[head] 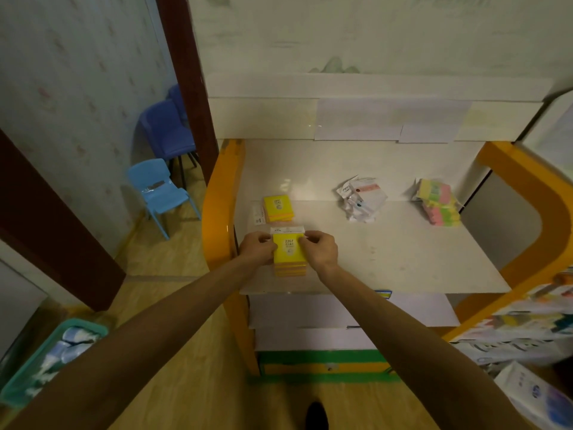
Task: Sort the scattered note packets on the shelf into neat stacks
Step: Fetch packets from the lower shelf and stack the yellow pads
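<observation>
Yellow packet [289, 251] between both hands [290, 248]

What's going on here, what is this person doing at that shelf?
A person is tidying packets of sticky notes on a white shelf. The left hand and the right hand both grip the top of a yellow packet stack near the shelf's front left. Another yellow packet lies just behind it. Farther right sit a loose white packet pile and a pink, green and yellow packet pile, neither squared up yet.
</observation>
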